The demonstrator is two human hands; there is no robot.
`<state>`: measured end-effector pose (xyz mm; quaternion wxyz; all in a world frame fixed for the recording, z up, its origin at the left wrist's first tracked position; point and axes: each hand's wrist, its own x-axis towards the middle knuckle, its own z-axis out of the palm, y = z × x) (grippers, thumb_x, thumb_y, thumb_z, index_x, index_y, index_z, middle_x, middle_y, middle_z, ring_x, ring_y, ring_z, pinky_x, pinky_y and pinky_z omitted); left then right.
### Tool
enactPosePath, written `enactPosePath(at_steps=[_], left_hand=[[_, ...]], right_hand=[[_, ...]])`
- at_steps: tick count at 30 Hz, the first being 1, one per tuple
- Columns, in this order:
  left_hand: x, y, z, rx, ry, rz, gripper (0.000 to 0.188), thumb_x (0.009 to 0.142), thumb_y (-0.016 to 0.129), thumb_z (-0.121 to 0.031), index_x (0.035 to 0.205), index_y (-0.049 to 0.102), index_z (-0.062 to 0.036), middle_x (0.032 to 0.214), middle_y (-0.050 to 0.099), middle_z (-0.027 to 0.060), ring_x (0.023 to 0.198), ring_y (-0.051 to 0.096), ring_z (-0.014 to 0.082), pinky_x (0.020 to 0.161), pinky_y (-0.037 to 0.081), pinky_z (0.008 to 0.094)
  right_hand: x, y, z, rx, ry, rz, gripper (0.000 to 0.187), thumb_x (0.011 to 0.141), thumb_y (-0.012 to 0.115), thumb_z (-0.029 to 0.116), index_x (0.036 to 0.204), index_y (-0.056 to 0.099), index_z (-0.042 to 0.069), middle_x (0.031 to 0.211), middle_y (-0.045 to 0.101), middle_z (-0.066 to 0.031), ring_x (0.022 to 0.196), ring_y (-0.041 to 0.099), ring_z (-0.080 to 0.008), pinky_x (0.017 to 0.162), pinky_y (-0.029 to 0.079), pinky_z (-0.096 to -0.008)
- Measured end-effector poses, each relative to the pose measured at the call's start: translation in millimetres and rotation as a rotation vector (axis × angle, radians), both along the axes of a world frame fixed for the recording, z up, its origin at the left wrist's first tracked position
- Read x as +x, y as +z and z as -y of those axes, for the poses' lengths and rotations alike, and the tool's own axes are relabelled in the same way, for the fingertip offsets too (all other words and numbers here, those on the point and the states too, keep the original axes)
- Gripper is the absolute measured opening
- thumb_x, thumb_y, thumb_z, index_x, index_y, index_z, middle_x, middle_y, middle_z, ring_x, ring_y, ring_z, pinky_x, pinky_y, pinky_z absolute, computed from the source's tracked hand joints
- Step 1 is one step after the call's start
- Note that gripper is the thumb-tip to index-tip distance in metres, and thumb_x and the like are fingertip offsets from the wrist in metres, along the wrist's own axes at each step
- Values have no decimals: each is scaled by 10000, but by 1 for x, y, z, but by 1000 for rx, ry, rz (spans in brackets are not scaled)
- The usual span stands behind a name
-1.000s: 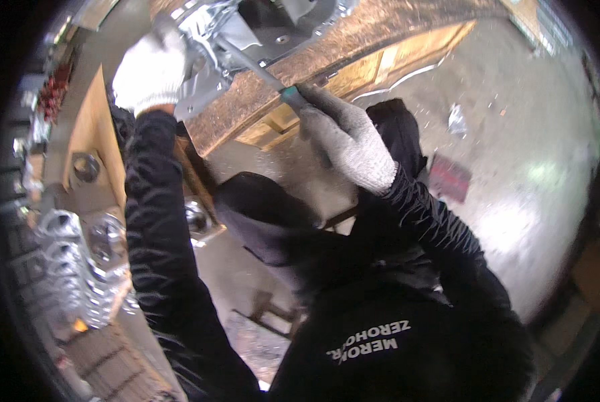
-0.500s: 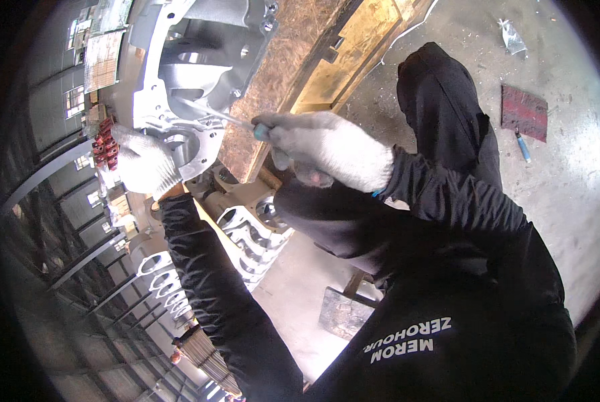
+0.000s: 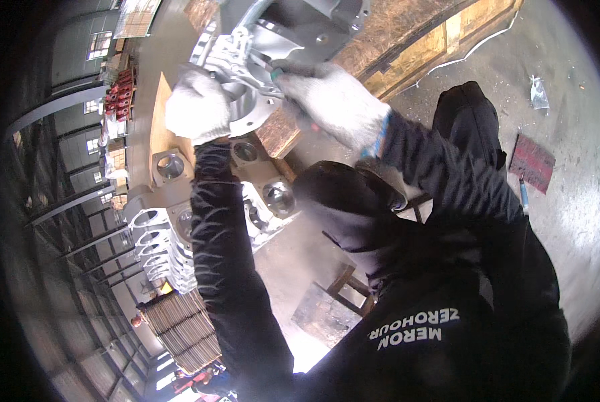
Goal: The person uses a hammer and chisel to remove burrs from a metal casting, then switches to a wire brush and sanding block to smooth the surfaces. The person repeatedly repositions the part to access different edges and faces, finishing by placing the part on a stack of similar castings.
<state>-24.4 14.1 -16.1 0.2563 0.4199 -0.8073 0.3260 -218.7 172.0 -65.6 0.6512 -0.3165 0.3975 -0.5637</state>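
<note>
Gripping a green-handled tool (image 3: 278, 72) in closed fingers, right hand (image 3: 333, 100) is aiming its shaft up-left into the aluminium casting (image 3: 273, 33), nearer left hand (image 3: 196, 107) clasping the flange

Both arms were raised and stretched forward, clad in dark sleeves. The left hand (image 3: 197, 107) (in a white knit glove) was held with its fingers curled downward. The right hand (image 3: 333, 100), gloved alike, was closed into a fist, its wrist bent toward the left hand.
</note>
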Motion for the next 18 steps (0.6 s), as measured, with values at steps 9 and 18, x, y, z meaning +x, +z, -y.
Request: enactPosePath(at_steps=[9,18], left_hand=[[-25,-10,-10,-3,-45,-114,298,945,614,-317,754,656,-91,608,646,125,494,629,326,454,499,430],[-24,-9,2,-79,-95,-241,493,951,566,-355,569,652,-56,525,617,140,434,590,333,432,464,430]], right_hand=[[-22,-7,22,-198,46,-411,425,1073,503,429,954,662,53,604,472,28,493,444,-80,486,399,-253],[-28,8,35,-238,173,-884,418,1084,456,392,1080,690,46,767,664,-96,652,632,-185,654,552,-361]])
